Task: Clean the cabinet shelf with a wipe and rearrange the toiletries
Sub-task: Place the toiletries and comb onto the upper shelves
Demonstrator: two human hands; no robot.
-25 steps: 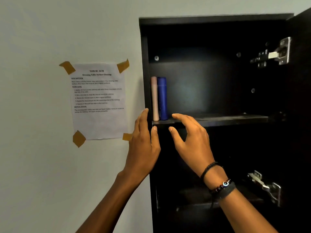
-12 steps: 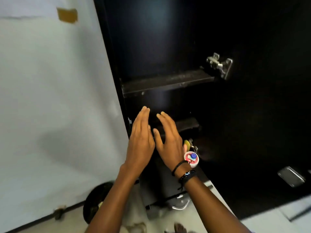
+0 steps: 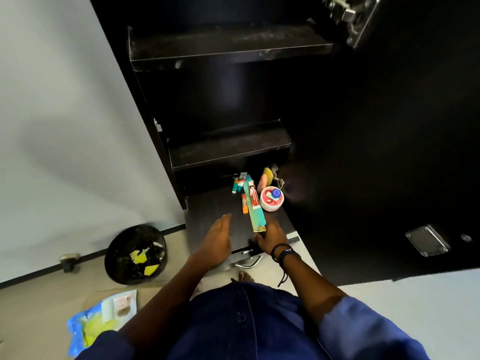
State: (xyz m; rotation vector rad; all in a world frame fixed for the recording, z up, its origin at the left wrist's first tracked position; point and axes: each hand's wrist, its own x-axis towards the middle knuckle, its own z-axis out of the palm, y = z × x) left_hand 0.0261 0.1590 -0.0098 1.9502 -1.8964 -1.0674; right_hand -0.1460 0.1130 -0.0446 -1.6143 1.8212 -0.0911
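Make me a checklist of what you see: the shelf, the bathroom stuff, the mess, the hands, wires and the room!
Surface: bottom shelf, dark, holding the toiletries.
Job's things: teal tube, red-and-white tub, pink bar and small sticks clustered together; no wipe seen.
Clutter: black bin with yellow scraps, blue-and-yellow packet on the floor.
Hands: left hand open over the shelf; right hand open by the tube's near end, contact unclear.
Cables: nothing seen.
Surroundings: pale wall, open cabinet door, two dusty upper shelves.
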